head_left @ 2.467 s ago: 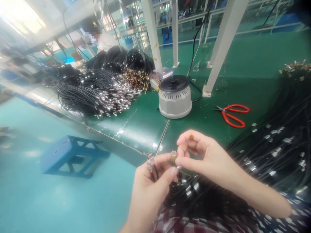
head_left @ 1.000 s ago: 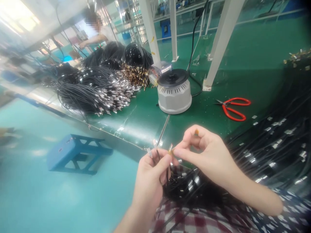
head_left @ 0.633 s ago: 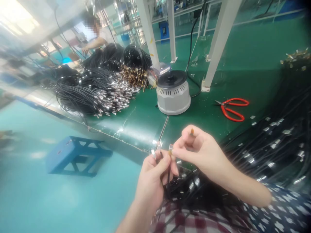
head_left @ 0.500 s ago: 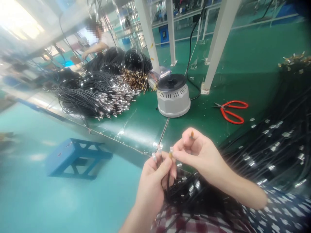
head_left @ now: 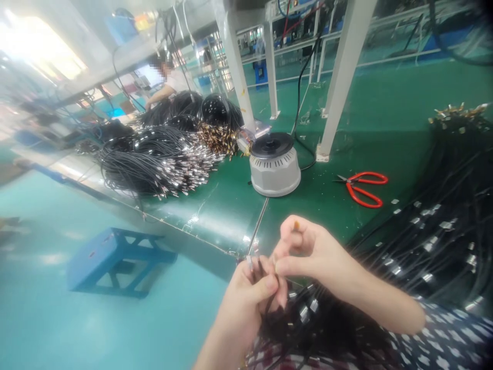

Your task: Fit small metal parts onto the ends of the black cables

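My left hand [head_left: 244, 295] is closed around thin black cables [head_left: 268, 307]. A silver metal connector [head_left: 249, 262] sticks out between its fingers. My right hand [head_left: 314, 254] meets it fingertip to fingertip, thumb and index finger pinched on a small connector end [head_left: 275, 259] that the fingers mostly hide. A bit of yellow-brown tape [head_left: 296, 225] shows on a raised finger of that hand. More black cables with shiny metal ends [head_left: 427, 246] lie under and to the right of my right forearm.
Red-handled scissors [head_left: 365, 177] lie open on the green bench [head_left: 215, 216]. A grey round device with a black top [head_left: 275, 172] stands beyond my hands. Bundled cables [head_left: 154, 159] are heaped at the left, near another person [head_left: 169, 85]. A blue stool [head_left: 119, 262] stands on the floor.
The camera view has shifted slightly. My right fingers have closed further over the connector end, which showed silver and gold before and is mostly covered now.
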### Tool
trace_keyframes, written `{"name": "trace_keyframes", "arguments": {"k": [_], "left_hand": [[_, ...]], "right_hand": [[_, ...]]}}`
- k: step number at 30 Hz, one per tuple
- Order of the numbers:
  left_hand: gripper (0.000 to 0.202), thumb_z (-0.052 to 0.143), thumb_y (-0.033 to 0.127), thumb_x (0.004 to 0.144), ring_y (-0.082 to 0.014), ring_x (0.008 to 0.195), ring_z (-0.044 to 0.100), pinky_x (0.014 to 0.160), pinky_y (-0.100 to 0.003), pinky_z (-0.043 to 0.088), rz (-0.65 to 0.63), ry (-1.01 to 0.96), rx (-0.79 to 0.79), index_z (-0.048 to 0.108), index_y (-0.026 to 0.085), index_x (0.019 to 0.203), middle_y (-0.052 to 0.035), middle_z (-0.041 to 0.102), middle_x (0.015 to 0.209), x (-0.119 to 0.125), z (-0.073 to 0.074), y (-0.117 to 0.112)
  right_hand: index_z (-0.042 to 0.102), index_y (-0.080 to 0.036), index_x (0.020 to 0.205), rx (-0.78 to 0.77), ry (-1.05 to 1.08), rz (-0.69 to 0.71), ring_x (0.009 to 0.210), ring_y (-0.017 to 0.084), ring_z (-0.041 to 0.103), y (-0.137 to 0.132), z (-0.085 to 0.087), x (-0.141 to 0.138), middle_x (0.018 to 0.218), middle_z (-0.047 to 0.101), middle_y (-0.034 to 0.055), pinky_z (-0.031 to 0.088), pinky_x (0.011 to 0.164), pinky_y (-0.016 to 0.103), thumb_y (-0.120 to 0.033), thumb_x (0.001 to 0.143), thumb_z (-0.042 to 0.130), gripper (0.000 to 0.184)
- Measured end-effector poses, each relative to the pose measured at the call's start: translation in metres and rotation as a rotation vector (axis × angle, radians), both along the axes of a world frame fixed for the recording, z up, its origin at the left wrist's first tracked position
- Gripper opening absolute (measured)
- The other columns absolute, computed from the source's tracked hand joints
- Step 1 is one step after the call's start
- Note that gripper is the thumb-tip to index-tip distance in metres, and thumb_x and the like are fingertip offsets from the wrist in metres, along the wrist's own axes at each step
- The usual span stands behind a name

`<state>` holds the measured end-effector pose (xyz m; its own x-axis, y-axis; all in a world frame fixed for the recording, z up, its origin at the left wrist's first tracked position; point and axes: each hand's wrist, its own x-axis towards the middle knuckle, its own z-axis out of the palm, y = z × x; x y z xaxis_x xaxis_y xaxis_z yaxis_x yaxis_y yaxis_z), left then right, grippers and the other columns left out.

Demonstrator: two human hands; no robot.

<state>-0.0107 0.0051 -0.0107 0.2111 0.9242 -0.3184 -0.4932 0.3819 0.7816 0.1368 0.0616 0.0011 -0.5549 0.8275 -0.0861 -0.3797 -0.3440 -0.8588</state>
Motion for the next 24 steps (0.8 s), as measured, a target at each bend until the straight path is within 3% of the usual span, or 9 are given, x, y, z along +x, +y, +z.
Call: {"name": "trace_keyframes", "arguments": {"k": [4, 7, 11, 15, 17, 24], "left_hand": [[0.038, 0.082, 0.044, 0.065, -0.006, 0.037, 0.037, 0.039, -0.02, 0.022, -0.098, -0.083, -0.044, 0.057, 0.015, 0.06, 0.0019, 0.052, 0.044, -0.001, -0.007, -0.002], [0.035, 0.069, 0.047, 0.079, -0.0036, 0.036, 0.027, 0.038, -0.019, 0.014, -0.069, -0.042, -0.076, 0.06, 0.015, 0.069, 0.0042, 0.048, 0.047, -0.003, -0.004, -0.003], [0.027, 0.066, 0.042, 0.083, -0.0022, 0.038, 0.021, 0.04, -0.019, 0.012, -0.005, 0.027, -0.033, 0.058, 0.017, 0.079, 0.007, 0.043, 0.05, -0.001, 0.007, -0.002], [0.022, 0.072, 0.035, 0.08, -0.0026, 0.04, 0.018, 0.04, -0.018, 0.015, 0.166, 0.162, 0.012, 0.061, 0.018, 0.088, 0.0105, 0.035, 0.05, 0.003, 0.014, -0.001], [0.023, 0.074, 0.034, 0.077, -0.0027, 0.041, 0.021, 0.041, -0.018, 0.019, 0.234, 0.279, 0.038, 0.064, 0.017, 0.091, 0.0096, 0.038, 0.052, 0.004, 0.016, -0.002], [0.011, 0.075, 0.021, 0.071, -0.0076, 0.05, 0.041, 0.049, -0.021, 0.033, 0.278, 0.678, 0.182, 0.069, 0.018, 0.081, 0.0027, 0.054, 0.066, 0.01, 0.019, -0.003]], "right_hand": [[0.047, -0.02, 0.082, -0.015, 0.144, 0.243, 0.063, 0.015, 0.069, 0.001, 0.004, 0.007, 0.073, 0.074, -0.0001, 0.054, 0.067, 0.032, -0.016, 0.075, 0.077, 0.031], [0.052, -0.019, 0.08, 0.149, 0.088, 0.408, 0.074, 0.017, 0.069, 0.003, 0.018, 0.02, 0.078, 0.075, 0.0035, 0.053, 0.073, 0.033, -0.012, 0.08, 0.071, 0.019], [0.056, -0.018, 0.086, 0.307, -0.115, 0.233, 0.083, 0.015, 0.066, 0.01, 0.031, 0.032, 0.088, 0.073, 0.0038, 0.051, 0.078, 0.029, -0.01, 0.083, 0.066, 0.013], [0.057, -0.017, 0.097, 0.23, -0.327, 0.39, 0.071, 0.015, 0.065, 0.008, 0.03, 0.028, 0.078, 0.071, 0.0024, 0.052, 0.069, 0.029, -0.009, 0.084, 0.058, 0.015], [0.056, -0.017, 0.097, 0.204, -0.417, 0.453, 0.07, 0.016, 0.066, 0.003, 0.028, 0.024, 0.076, 0.071, 0.002, 0.052, 0.068, 0.029, -0.005, 0.081, 0.054, 0.021], [0.057, -0.017, 0.097, 0.311, -0.578, 0.456, 0.073, 0.019, 0.07, -0.004, 0.029, 0.022, 0.079, 0.073, 0.0031, 0.052, 0.063, 0.026, -0.005, 0.08, 0.049, 0.023]]}}
